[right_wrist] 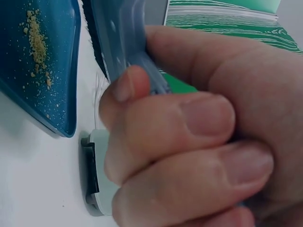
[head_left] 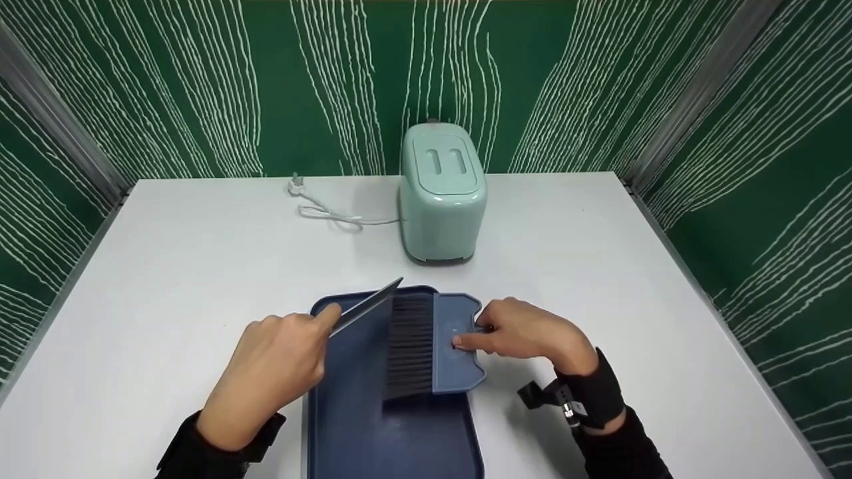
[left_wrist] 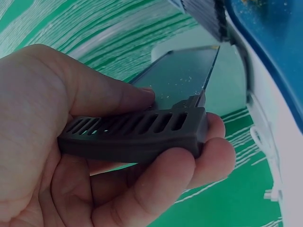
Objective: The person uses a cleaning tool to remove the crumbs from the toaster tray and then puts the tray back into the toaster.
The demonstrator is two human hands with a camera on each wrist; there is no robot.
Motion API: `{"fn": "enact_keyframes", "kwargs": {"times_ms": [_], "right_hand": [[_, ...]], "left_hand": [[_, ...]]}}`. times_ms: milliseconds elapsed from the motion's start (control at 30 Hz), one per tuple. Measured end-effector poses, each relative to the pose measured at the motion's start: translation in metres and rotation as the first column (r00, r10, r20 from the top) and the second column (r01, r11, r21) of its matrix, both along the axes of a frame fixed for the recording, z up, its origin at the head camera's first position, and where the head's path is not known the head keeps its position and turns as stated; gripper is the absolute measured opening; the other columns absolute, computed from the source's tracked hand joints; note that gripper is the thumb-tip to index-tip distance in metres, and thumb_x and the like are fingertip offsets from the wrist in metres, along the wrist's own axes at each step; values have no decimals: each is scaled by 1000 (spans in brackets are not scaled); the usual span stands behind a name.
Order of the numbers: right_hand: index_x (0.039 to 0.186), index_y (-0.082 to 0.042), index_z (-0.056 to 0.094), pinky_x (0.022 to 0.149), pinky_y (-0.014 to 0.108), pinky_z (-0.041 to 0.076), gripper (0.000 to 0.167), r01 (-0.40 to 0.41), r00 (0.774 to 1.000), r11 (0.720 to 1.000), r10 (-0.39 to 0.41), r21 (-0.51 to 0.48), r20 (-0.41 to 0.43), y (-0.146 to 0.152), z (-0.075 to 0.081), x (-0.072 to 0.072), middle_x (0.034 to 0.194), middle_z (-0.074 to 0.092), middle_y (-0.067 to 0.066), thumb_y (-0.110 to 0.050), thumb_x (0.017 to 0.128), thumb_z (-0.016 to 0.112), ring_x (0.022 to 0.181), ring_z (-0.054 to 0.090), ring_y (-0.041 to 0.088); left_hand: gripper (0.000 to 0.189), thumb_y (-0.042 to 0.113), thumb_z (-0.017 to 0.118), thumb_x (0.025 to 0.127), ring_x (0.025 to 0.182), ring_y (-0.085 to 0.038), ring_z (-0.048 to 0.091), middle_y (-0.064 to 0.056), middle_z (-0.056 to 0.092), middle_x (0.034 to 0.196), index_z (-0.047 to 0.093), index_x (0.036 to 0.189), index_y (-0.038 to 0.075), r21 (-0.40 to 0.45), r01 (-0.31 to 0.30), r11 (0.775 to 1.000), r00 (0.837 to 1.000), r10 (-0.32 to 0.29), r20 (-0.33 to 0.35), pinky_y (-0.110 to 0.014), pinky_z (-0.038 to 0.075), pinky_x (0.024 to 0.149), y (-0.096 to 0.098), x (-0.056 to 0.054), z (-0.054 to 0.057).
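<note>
My left hand (head_left: 276, 359) grips the dark slotted end of a toaster crumb tray (left_wrist: 175, 71), a thin flat plate tilted above the blue serving tray (head_left: 399, 446). A few yellowish specks stick to the plate's surface in the left wrist view. With thumb and curled fingers, my right hand (head_left: 526, 332) holds a blue hand brush (head_left: 452, 369) by its top. The brush's dark bristles (head_left: 409, 359) point left over the serving tray, close to the crumb tray; whether they touch I cannot tell. Crumbs (right_wrist: 37, 42) lie on the serving tray in the right wrist view.
A mint-green toaster (head_left: 442, 213) stands behind the serving tray on the white table (head_left: 200, 266). Its white cord (head_left: 333, 214) runs left, ending in a plug (head_left: 295, 185). Green walls with white lines enclose the back and sides.
</note>
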State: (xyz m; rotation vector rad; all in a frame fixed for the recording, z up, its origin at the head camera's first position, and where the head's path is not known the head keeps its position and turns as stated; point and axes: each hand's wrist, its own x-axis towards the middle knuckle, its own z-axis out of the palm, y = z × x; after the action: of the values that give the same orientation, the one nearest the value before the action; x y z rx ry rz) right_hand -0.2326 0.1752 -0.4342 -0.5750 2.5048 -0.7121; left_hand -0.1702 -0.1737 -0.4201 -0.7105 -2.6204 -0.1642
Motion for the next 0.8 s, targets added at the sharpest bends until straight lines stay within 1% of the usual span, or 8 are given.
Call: {"fn": "enact_keyframes", "kwargs": {"times_ms": [100, 200, 367, 500, 600, 800], "right_hand": [[66, -14, 66, 52, 24, 30, 52, 7, 1000, 1000, -7, -7, -6, 1, 4, 2, 58, 52, -12, -53, 100, 70, 53, 43, 6], [63, -20, 58, 51, 24, 27, 52, 25, 1000, 1000, -26, -18, -18, 2, 9, 5, 58, 44, -12, -55, 100, 70, 53, 37, 6], [63, -23, 52, 52, 24, 23, 53, 49, 997, 999, -51, -21, -60, 0, 15, 9, 59, 35, -12, -56, 99, 71, 55, 32, 7], [62, -23, 51, 52, 24, 23, 53, 65, 994, 998, -66, -14, -82, -1, 14, 9, 58, 34, -12, -54, 99, 72, 54, 32, 7], [62, -23, 51, 52, 25, 23, 53, 79, 994, 997, -79, -1, -80, 0, 11, 8, 58, 34, -12, -54, 99, 72, 54, 32, 7], [60, -25, 46, 52, 25, 23, 55, 83, 994, 996, -82, 18, -66, -1, 6, 5, 58, 33, -12, -55, 98, 72, 55, 31, 7]], "left_hand": [[27, -5, 60, 90, 50, -12, 20, 8, 20, 58, 42, 79, 12, 4, -1, 1000, 1000, 1, 18, -29, 17, 44, -1, -1, 0], [25, -4, 61, 88, 47, -13, 24, 7, 24, 56, 44, 80, 11, 7, -1, 1000, 1000, 0, 25, -30, 21, 42, -2, -2, 1], [24, -4, 61, 88, 46, -14, 26, 6, 27, 54, 44, 81, 11, 17, 5, 1000, 999, -6, 46, -31, 22, 41, -3, -4, 1], [25, -4, 61, 90, 47, -13, 26, 7, 27, 55, 44, 81, 11, 27, 12, 1000, 998, -14, 69, -30, 21, 43, -3, -3, 2], [25, -3, 60, 92, 47, -13, 26, 7, 26, 56, 43, 81, 12, 27, 9, 1000, 998, -11, 64, -30, 21, 43, -2, -2, 2], [28, -2, 60, 95, 51, -11, 21, 9, 21, 58, 41, 80, 13, 17, 25, 1000, 998, -26, 53, -28, 18, 46, 0, 0, 4]]}}
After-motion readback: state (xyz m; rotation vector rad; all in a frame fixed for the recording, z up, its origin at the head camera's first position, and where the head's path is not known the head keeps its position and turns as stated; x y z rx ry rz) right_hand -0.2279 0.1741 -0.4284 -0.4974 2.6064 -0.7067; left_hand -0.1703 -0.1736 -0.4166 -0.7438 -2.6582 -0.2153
